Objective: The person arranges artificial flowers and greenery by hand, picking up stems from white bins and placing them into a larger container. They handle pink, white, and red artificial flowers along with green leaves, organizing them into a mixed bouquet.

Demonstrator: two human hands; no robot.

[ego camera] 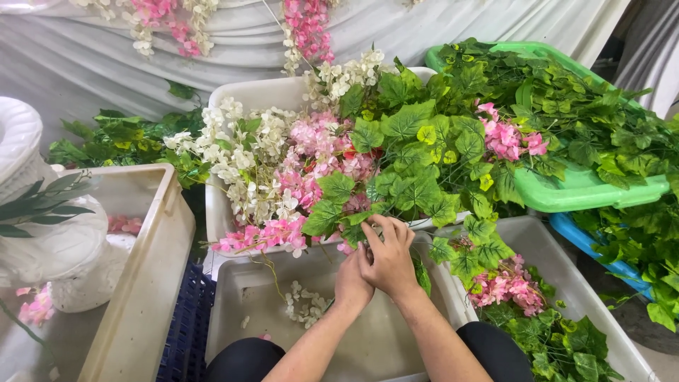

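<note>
- Left hand [351, 279] sits under the right, fingers hidden, so its grip cannot be told.
- Right hand [387, 256] is curled closed around the stems of the bunch of flowers [332, 159].
- Below the hands stands an off-white tub [233, 311] with a few loose white petals [304, 303].
- The bunch, pink and white blooms with green leaves, spreads over the white crate [244, 95] behind.
- Farther right, a green tray [587, 189] holds leafy vines.

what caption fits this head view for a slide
Both hands, left hand and right hand, grip a leafy stem over a white tub.
</note>
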